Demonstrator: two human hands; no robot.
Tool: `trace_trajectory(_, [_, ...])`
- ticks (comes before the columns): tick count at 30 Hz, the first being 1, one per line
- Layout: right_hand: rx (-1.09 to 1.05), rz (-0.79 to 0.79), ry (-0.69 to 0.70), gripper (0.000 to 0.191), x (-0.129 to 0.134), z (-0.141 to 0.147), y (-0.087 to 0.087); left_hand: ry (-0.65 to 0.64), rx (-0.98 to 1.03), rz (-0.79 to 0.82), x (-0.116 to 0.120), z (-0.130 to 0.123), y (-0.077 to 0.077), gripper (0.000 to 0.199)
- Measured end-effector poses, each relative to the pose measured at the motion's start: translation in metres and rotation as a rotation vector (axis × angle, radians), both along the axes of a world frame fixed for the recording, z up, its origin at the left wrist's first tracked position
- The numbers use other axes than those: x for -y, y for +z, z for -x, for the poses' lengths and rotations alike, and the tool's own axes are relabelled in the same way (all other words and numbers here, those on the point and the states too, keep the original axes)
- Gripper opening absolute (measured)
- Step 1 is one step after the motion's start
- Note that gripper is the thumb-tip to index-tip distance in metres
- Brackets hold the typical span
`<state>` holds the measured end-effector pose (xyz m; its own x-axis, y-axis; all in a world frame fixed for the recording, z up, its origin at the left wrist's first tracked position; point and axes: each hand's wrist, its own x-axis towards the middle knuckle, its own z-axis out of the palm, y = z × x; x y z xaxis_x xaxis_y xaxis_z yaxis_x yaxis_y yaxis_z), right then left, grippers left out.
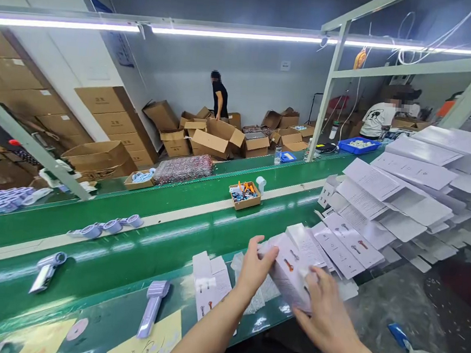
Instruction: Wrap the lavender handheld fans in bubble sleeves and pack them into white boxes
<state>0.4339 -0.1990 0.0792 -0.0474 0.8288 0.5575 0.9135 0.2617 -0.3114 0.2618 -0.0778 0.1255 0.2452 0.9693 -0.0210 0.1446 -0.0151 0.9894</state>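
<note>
A white printed carton (pixel 292 254) with small orange and grey pictures on it is tilted between my hands above the bench edge. My left hand (pixel 256 265) grips its left side, thumb across the top face. My right hand (pixel 325 303) is closed around the right side, its fingers slightly blurred. Just left of my left hand lies another white carton (pixel 211 280) with similar pictures, partly covered by my forearm. Beneath the held carton is some translucent bubble-like wrap (pixel 265 293). Farther left, a lilac handheld fan (pixel 154 306) rests partly on a yellow sheet (pixel 153 341) with handwriting.
Overlapping flat white cartons (pixel 371 214) are piled high at the right. On the green conveyor (pixel 191 222) stand a small box of orange and blue parts (pixel 245 196) and several lilac fans (pixel 111 225). Behind are open cardboard boxes (pixel 217 142) and two people.
</note>
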Motion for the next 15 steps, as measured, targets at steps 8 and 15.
trace_trajectory(8, [-0.763,0.336,0.033,0.073,-0.079,-0.149,0.016,-0.226,0.236,0.198,-0.016,-0.045,0.009,0.074])
trace_trajectory(15, [-0.455,0.530,-0.274,0.092,-0.109,-0.163,-0.023,0.265,-0.171,0.172,-0.052,0.059,-0.069,0.051])
